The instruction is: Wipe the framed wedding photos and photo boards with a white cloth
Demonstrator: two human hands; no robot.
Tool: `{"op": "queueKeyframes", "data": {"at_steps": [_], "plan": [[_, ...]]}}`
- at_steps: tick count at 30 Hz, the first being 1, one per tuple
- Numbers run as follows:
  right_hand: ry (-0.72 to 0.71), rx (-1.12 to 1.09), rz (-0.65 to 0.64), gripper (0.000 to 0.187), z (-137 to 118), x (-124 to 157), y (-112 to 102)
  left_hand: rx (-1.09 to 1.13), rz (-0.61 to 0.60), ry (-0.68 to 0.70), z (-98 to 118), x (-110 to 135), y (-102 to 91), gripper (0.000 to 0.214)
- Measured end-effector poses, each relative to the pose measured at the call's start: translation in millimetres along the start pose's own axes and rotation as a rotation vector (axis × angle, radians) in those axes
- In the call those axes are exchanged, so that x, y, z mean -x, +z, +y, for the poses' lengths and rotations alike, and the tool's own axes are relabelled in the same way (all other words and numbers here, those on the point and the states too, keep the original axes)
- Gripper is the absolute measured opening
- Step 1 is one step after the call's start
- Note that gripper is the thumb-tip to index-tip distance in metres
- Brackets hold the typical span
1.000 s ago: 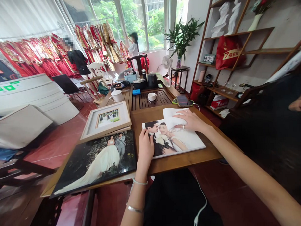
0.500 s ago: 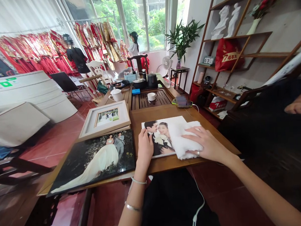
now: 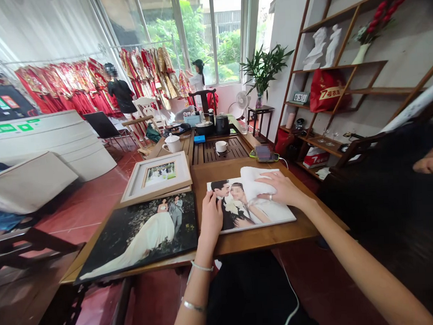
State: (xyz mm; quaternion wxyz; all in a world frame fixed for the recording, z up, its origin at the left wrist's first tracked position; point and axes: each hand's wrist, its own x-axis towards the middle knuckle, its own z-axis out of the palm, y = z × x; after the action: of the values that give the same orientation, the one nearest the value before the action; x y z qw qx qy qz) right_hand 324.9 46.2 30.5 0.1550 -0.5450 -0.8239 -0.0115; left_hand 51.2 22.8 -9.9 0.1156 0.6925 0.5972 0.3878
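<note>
A white-edged wedding photo panel [image 3: 236, 213] lies face up on the wooden table in front of me. My left hand [image 3: 211, 217] grips its left edge, with the thumb on the picture side. With fingers spread over it, my right hand [image 3: 282, 187] presses a white towel [image 3: 251, 176] against the panel's upper right part. The towel covers that corner of the picture. Left of my left hand lies a large dark wedding photo panel [image 3: 134, 236], and behind it is a light wood picture frame [image 3: 185, 178].
Past the panels, a slatted tea tray [image 3: 202, 156] holds a small white cup [image 3: 221, 146]. A lidded white mug [image 3: 172, 143] stands to its left, a phone [image 3: 264, 153] to its right. Someone in dark clothes sits at right. Two people stand by the clothes racks [image 3: 65, 89].
My right hand and the towel have slid away from me, up the panel, uncovering its lower right part. My left hand keeps its hold on the left edge. The view has shifted slightly.
</note>
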Motion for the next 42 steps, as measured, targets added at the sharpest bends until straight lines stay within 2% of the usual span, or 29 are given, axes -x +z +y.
{"op": "queueKeyframes", "data": {"at_steps": [4,7,10,17,20,24,28,33,36,42], "plan": [[0.057,0.009,-0.010,0.057,-9,-21,0,0.029,0.070,-0.004,-1,3,5.6,0.032],[0.053,-0.006,0.002,0.055,-13,-17,-1,0.042,0.115,-0.016,1,5,8.5,0.032],[0.004,-0.029,0.004,0.052,-17,4,-3,0.048,0.102,-0.028,1,4,8.7,0.032],[-0.075,-0.100,0.016,0.048,-34,78,-9,0.046,0.071,-0.039,0,1,5.7,0.031],[-0.079,-0.143,0.031,0.051,-34,92,-9,0.054,0.064,-0.030,0,1,4.9,0.032],[-0.089,-0.181,0.043,0.050,-23,77,-5,0.045,0.045,-0.024,0,1,4.1,0.033],[-0.100,-0.163,0.064,0.050,-6,34,4,0.029,0.030,-0.020,-2,0,3.6,0.034],[-0.052,-0.144,0.181,0.046,9,-13,21,0.030,0.036,-0.013,-4,0,4.1,0.033],[-0.019,-0.160,0.225,0.043,10,-19,27,0.021,0.052,-0.007,-4,-1,4.6,0.034],[-0.001,-0.174,0.204,0.041,2,-1,23,0.010,0.051,-0.020,-3,-4,4.6,0.034]]}}
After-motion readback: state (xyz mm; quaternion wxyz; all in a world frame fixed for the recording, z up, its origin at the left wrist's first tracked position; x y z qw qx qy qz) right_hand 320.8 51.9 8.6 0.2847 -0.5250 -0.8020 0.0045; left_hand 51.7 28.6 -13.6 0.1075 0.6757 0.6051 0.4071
